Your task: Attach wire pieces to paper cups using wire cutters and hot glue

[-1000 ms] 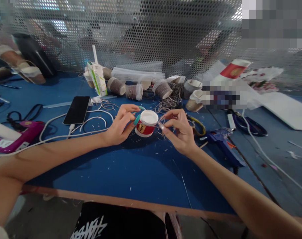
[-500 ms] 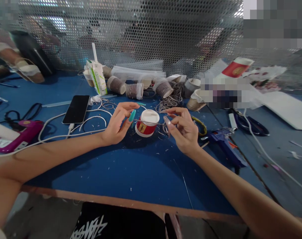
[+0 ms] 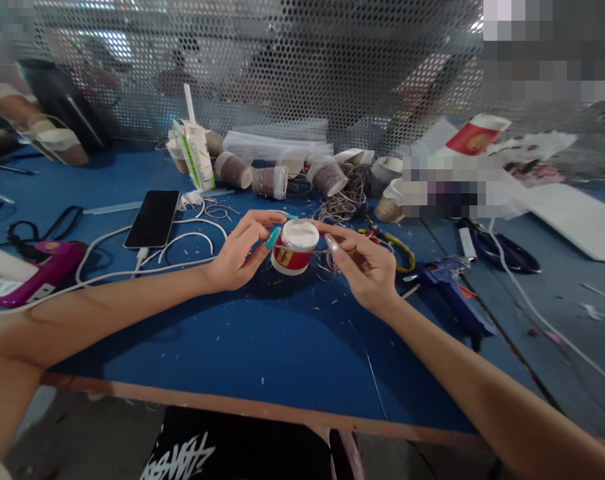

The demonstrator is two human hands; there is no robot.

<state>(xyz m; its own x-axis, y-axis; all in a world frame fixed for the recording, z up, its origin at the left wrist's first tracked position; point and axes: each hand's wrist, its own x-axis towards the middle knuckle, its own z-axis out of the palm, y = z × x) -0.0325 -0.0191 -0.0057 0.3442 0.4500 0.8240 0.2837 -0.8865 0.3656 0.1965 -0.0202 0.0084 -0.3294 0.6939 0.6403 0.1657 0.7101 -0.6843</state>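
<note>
A red and white paper cup (image 3: 293, 259) with a gold label stands on the blue table between my hands, its pale round end up. A thin grey-brown cord (image 3: 307, 251) runs across its front side. My left hand (image 3: 245, 250), with long teal nails, curls round the cup's left side, thumb at the front and fingers reaching behind. On the right, my right hand (image 3: 365, 263) pinches the cord between thumb and fingers close to the cup; its forefinger reaches the cup's back edge. The fingers' undersides are partly hidden.
Cord-wrapped cups (image 3: 270, 183) and a tangle of cord (image 3: 345, 197) lie behind. To the left are a phone (image 3: 152, 219) on a white cable and a purple glue gun (image 3: 57, 267). A blue glue gun (image 3: 450, 293) and scissors (image 3: 507, 250) lie right. A perforated metal screen (image 3: 292, 60) stands at the back.
Both hands have moved inward to the cup: my left thumb now reaches its side, and my right fingers have come left to its edge. The cup stays in place.
</note>
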